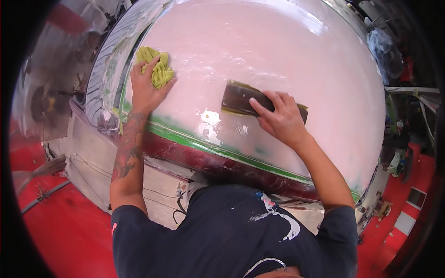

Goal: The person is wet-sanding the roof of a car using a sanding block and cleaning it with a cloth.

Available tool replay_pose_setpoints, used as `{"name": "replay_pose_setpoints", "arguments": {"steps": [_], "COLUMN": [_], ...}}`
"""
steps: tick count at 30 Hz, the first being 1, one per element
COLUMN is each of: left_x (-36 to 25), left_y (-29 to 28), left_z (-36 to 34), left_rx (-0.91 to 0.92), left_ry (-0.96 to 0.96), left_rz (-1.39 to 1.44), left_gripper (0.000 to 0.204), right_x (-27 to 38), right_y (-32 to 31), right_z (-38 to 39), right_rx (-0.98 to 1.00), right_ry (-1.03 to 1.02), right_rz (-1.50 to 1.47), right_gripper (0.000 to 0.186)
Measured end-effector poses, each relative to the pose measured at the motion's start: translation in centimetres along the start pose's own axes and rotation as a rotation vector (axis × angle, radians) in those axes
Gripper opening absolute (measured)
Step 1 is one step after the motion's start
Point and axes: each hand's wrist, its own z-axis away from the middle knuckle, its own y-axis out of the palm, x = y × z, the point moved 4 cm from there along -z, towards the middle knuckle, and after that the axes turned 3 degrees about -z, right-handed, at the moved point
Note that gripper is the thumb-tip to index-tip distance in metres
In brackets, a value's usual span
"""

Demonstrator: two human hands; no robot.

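Head view: left hand (pixel 147 91) holds lime cloth (pixel 162 75); right hand (pixel 286 118) grips dark block (pixel 236 98); shirt (pixel 204 231) bears print (pixel 290 226).

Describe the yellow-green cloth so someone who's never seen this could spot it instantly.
Find the big pale pink panel. Near its left edge, the left hand rests against the cloth. It's the crumpled, bright yellow-green one, unlike the long, dark, stiff block under the right hand.
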Motion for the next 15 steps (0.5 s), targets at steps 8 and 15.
{"name": "replay_pose_setpoints", "arguments": {"steps": [8,15], "left_x": [-0.3,-0.6], "left_y": [1.4,0.7], "left_z": [-1.1,-0.6], "left_rx": [-0.054,-0.013], "left_ry": [0.026,-0.052], "left_rz": [0.006,0.110], "left_gripper": [0.064,0.066], "right_x": [-0.2,5.5], "right_y": [3.2,-1.6], "right_z": [-4.8,6.2], "right_rx": [0.019,0.166], "right_ry": [0.099,0.002], "right_rz": [0.033,-0.080], "right_gripper": [0.054,0.056]}}
